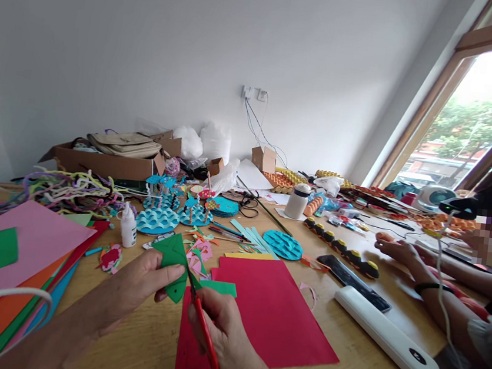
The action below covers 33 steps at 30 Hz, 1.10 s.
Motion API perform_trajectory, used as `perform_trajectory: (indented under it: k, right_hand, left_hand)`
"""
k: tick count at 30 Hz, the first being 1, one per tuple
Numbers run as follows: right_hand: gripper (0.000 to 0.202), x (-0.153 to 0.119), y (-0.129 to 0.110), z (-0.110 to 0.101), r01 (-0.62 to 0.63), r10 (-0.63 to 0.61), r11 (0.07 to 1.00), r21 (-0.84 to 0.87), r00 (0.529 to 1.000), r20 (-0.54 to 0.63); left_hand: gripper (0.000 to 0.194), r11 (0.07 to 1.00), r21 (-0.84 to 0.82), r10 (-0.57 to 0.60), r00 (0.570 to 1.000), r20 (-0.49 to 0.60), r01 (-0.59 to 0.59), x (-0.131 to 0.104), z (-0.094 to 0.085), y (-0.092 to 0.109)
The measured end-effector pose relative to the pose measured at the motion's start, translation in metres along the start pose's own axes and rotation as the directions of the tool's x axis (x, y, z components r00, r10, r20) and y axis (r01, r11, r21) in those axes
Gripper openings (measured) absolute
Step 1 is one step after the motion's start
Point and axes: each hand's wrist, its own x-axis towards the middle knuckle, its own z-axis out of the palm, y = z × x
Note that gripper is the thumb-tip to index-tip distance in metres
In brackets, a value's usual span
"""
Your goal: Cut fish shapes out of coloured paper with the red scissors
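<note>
Cutting step apparently underway near front edge of desk (133, 349): left hand (142, 276) pinches green sheet (173, 257), right hand (225, 324) grips red-handled scissors (204, 325) against it; next snip needs steady pinch.

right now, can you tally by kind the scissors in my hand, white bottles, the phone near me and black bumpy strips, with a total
Scissors: 1, in the right hand
White bottles: 2, glue and flask
Phone: 1
Black bumpy strip: 1
Total: 5
</note>
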Motion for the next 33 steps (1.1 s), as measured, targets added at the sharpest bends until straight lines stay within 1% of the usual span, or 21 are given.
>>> perform_trajectory:
  k: [3,5,8,10,12,14,17,25,30,33]
  right_hand:
    - [0.033,0.0002,0.0008,0.0003,-0.020,0.020,0.999,0.031,1.000,0.000]
    - [0.034,0.0003,0.0005,0.0008,-0.036,0.036,0.997,0.063,0.999,0.003]
    - [0.035,0.0008,-0.0017,0.0021,-0.060,0.060,0.991,0.120,0.998,0.008]
    - [0.036,0.0013,-0.0036,0.0030,-0.078,0.076,0.981,0.175,0.997,0.019]
    - [0.035,0.0019,-0.0054,0.0037,-0.088,0.084,0.972,0.217,0.996,0.031]
    - [0.037,0.0023,-0.0064,0.0040,-0.090,0.084,0.967,0.238,0.996,0.038]
    - [0.039,0.0022,-0.0066,0.0039,-0.093,0.084,0.961,0.262,0.995,0.046]
    - [0.041,0.0008,-0.0056,0.0045,-0.097,0.091,0.960,0.263,0.995,0.035]
    - [0.041,0.0004,-0.0053,0.0045,-0.111,0.108,0.969,0.222,0.994,0.023]
    - [0.042,0.0004,-0.0052,0.0038,-0.111,0.109,0.969,0.219,0.994,0.023]
  left_hand:
    - [0.028,0.998,-0.048,0.030,0.999,0.026,-0.029,-0.0004,0.0012,0.0017]
    - [0.028,0.996,-0.080,0.042,0.999,-0.010,-0.043,-0.0006,0.0018,0.0028]
    - [0.029,0.996,-0.081,0.019,0.995,-0.093,-0.026,-0.0004,0.0027,0.0036]
    - [0.028,0.997,-0.076,0.014,0.997,-0.074,-0.019,0.0002,0.0036,0.0039]
    - [0.028,0.995,-0.090,0.030,0.999,-0.020,-0.032,0.0009,0.0048,0.0043]
    - [0.028,0.992,-0.116,0.046,0.999,0.010,-0.044,0.0016,0.0060,0.0045]
    - [0.027,0.984,-0.173,0.045,0.999,-0.007,-0.045,0.0016,0.0071,0.0039]
    - [0.026,0.958,-0.283,0.030,0.999,-0.034,-0.038,0.0005,0.0084,0.0004]
    - [0.026,0.952,-0.304,0.038,0.999,-0.008,-0.038,0.0006,0.0085,0.0022]
    - [0.026,0.961,-0.273,0.041,0.999,-0.004,-0.041,0.0001,0.0085,0.0042]
